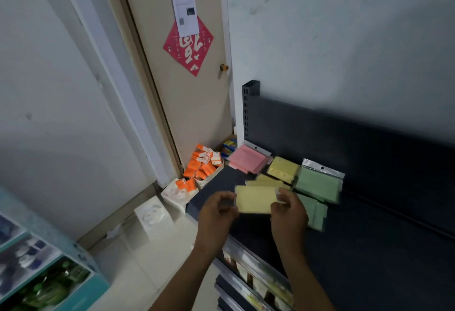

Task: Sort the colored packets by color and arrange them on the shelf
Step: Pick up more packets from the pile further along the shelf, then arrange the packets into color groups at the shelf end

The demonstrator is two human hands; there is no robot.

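Note:
A yellow packet [254, 198] hangs just above the dark shelf [369, 224], pinched at its left edge by my left hand [218, 209] and at its right edge by my right hand [289, 212]. Behind it lie more yellow packets [264, 182] and a yellow stack [283, 169]. Pink packets [246, 160] sit at the shelf's far left corner. Green packets [318, 182] lie to the right, with another green one [317, 213] partly hidden behind my right hand.
On the floor left of the shelf stand a basket of orange boxes [204, 163] and white cartons [152, 214]. A beige door [177, 77] and a grey wall rise behind. Teal boxes [44, 273] sit at lower left. Lower shelf rails [256, 269] hold goods.

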